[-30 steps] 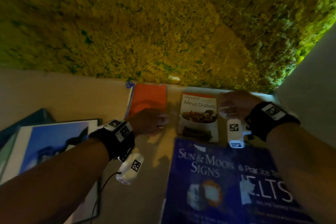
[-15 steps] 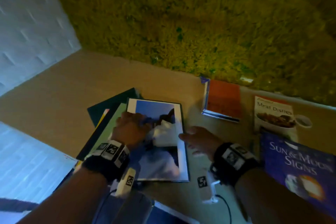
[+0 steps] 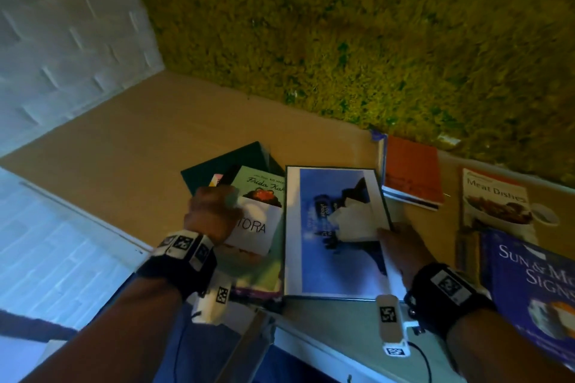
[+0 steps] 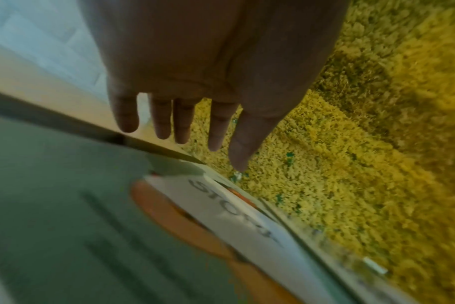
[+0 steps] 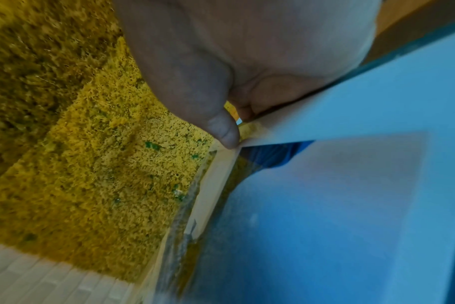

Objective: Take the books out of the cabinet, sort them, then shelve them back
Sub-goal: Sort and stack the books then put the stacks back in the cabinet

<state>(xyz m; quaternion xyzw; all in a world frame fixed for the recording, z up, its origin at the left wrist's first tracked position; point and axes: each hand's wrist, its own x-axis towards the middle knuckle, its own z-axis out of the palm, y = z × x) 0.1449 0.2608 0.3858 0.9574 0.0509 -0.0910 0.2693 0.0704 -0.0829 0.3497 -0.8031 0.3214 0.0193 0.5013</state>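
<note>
Surface: tan tabletop [image 3: 140, 140]; a mossy yellow-green wall [image 3: 373, 25] along the far side, a white textured wall [image 3: 62, 25] at left.
Left hand [image 3: 211, 214]: over the left pile, above a white card [image 3: 252, 232] lettered "TORA"; in the wrist view the fingers [image 4: 161, 121] are straight and slightly spread, holding nothing.
Left pile: a green Frida Kahlo book [image 3: 261, 186] on top, a dark green book [image 3: 224, 162] beneath at the far side; the hand and card hide much of the green cover.
Right hand [image 3: 404, 246]: on the near right edge of the blue-cover book [image 3: 329, 233]; thumb [image 5: 221, 127] pressed on the cover edge, other fingers hidden under it, so clamped on that book.
Blue-cover book: flat, just right of the pile, white paper [image 3: 354, 221] lying on its cover.
Further right: orange book [image 3: 410, 171] at the far edge; Meat Dishes cookbook [image 3: 494, 199]; Sun & Moon Signs book [image 3: 535, 283] nearest, its near right part cut off by the frame.
Near edge: white ledge [image 3: 326, 348] below the table.
</note>
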